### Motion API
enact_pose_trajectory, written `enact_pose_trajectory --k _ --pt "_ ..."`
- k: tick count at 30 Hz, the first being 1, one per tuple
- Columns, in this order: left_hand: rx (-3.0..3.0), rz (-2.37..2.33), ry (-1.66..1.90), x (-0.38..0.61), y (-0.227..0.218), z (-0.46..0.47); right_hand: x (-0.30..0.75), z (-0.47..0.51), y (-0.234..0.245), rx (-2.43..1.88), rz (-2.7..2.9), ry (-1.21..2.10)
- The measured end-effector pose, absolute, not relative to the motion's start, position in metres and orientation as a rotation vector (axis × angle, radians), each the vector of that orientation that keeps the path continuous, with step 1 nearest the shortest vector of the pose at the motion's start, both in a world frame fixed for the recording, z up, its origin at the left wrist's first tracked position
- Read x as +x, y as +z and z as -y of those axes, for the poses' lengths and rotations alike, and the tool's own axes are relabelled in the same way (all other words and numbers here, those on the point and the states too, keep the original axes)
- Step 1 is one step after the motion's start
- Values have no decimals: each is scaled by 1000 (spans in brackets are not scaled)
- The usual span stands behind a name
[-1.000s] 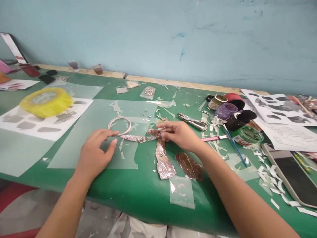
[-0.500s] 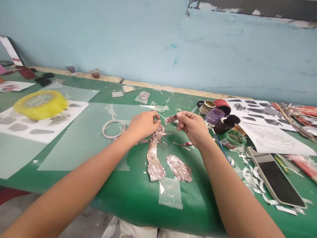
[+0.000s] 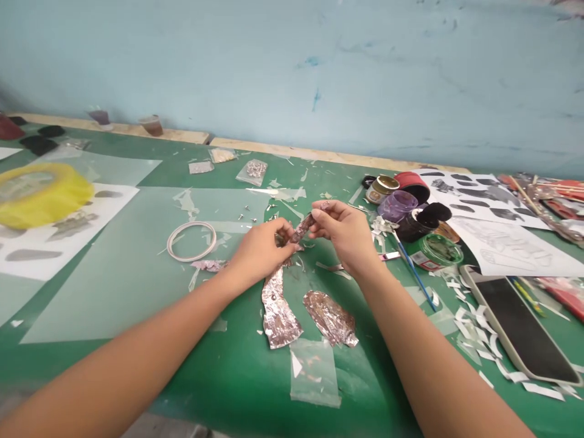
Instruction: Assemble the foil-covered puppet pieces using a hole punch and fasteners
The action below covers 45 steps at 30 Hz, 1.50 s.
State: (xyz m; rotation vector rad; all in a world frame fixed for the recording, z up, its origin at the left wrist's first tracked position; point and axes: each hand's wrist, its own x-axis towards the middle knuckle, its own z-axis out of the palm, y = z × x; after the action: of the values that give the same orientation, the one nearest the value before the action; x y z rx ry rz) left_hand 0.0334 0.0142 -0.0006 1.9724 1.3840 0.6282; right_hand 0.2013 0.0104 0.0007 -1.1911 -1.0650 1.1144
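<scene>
My left hand (image 3: 262, 248) and my right hand (image 3: 343, 234) meet over the table, both closed on a small crinkled, brownish-silver foil strip (image 3: 302, 227). The left thumb and fingers pinch its lower end, the right fingers its upper end. Below the left hand lies a longer curved foil piece (image 3: 279, 313), with a small round stud on it; its top is hidden by the hand. Another oval foil piece (image 3: 331, 317) lies flat to its right. Beneath these sits a clear plastic bag (image 3: 314, 374) with small bits in or on it.
A roll of narrow white tape (image 3: 191, 241) and a yellow tape roll (image 3: 43, 194) lie left. To the right stand paint jars (image 3: 382, 188), a blue brush (image 3: 415, 267), a phone (image 3: 520, 328) and paper scraps. Small bags (image 3: 253, 171) lie farther back.
My hands have come together; the small strip, earlier in the right hand alone, is now between both. The view has shifted slightly right.
</scene>
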Motion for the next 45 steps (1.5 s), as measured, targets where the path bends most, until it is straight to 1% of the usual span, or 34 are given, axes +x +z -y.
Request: enact_pose_trajectory --k 3,6,16,41,43,45 --pt "1851 -1269 660 34 0 -16 204 -8 2 -1177 1011 1208" --pt "1782 -1233 670 33 1 -18 206 -8 3 -1204 1020 1215" --pt "1738 -1281 679 34 5 -18 211 -6 2 -1422 1415 894" --pt "1775 -1295 671 33 1 -18 209 -5 3 -1514 1574 823" --pt "1791 -1295 674 32 0 -19 211 -4 2 -1522 1597 780" --pt "1795 -1287 679 32 -2 -19 213 -2 3 -1525 1592 619"
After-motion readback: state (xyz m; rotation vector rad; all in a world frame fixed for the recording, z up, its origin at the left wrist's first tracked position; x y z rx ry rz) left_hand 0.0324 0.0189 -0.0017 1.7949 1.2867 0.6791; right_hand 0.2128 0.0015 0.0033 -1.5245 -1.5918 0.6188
